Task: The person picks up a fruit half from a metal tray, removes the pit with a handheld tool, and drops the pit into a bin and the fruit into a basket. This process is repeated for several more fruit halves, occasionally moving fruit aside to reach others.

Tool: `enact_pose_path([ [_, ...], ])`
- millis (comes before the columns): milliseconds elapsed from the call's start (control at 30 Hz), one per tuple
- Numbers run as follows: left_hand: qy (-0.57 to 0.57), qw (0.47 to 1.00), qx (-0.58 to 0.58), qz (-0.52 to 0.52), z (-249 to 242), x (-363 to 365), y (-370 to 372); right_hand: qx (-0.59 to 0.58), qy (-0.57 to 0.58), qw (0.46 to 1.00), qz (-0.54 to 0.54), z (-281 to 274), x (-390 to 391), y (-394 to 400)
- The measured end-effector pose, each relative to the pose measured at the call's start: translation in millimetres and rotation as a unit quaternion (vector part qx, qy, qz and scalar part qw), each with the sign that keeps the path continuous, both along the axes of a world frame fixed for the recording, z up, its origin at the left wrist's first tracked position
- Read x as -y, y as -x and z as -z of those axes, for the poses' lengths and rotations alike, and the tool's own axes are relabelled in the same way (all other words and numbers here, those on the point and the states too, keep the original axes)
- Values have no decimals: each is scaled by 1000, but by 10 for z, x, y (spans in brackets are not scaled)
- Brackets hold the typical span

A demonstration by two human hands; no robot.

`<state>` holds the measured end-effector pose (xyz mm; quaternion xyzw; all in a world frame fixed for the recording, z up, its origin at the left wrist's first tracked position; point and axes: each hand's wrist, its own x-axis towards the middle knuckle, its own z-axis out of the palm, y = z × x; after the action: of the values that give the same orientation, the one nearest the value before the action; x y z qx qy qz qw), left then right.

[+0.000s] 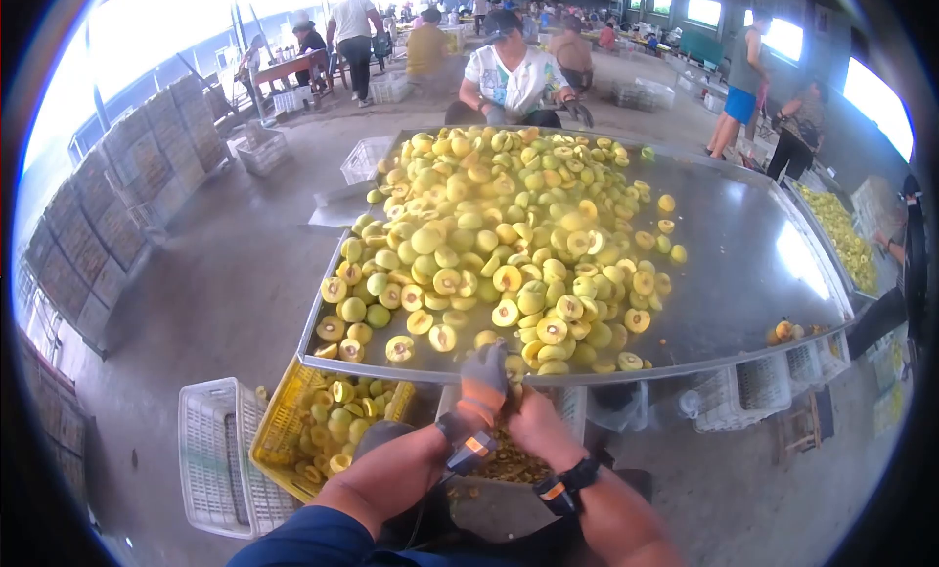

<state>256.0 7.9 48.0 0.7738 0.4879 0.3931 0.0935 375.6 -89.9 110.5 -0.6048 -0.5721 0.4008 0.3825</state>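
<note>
A large heap of halved yellow-green fruit point(509, 234) covers much of the metal table point(729, 264); many halves show a brown pit. At the table's near edge, my left hand point(483, 379), in a grey and orange glove, is closed around something I cannot make out. My bare right hand point(533, 420) touches it from the right, fingers curled, their grip partly hidden. Below both hands, a white crate point(575, 410) holds small brown pieces. The yellow crate point(269, 440) at the lower left contains more fruit halves.
White crates stand at the left point(210, 459) and below the table's right side point(738, 396). A person point(518, 78) with gloves sits across the table. Others stand or sit farther back. A few fruit pieces point(785, 330) lie near the right front edge.
</note>
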Motion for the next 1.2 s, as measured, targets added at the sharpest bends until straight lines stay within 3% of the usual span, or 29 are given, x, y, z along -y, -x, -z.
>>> enact_pose_path([
  [67,21,1000,14,7,-42,-17,-20,5,-32,999,13,177,-41,19],
  [200,-4,1000,14,17,-140,0,34,-29,21,999,-37,42,-32,3],
  [267,88,982,152,66,-35,-127,36,-189,164,966,-68,4,-94,-134],
  [333,-54,993,76,77,-58,-115,56,-207,144,964,-81,52,-63,-169],
  [400,-5,992,89,91,10,-133,28,-72,-44,993,-81,196,-55,-141],
  [500,-6,995,62,80,-56,-87,6,-32,-174,984,-25,348,-38,-48],
  [533,-19,996,46,71,-124,-49,4,-134,-55,988,-54,170,12,-63],
  [600,-58,991,65,105,-123,-68,32,-325,181,922,-109,-195,120,-153],
  [833,-94,971,68,207,-194,-22,153,-403,210,877,-157,-201,247,-85],
  [900,-36,954,82,286,-382,3,301,-440,229,848,-187,-204,274,-152],
  [1033,190,936,194,222,-490,174,267,-401,232,855,-232,-222,318,-206],
  [1100,312,887,258,219,-635,320,291,-366,238,864,-251,-158,355,-182],
  [1167,366,855,270,249,-627,326,360,-411,272,844,-213,-234,428,-124],
  [1200,346,864,242,274,-518,289,420,-434,289,831,-194,-264,484,-87],
])
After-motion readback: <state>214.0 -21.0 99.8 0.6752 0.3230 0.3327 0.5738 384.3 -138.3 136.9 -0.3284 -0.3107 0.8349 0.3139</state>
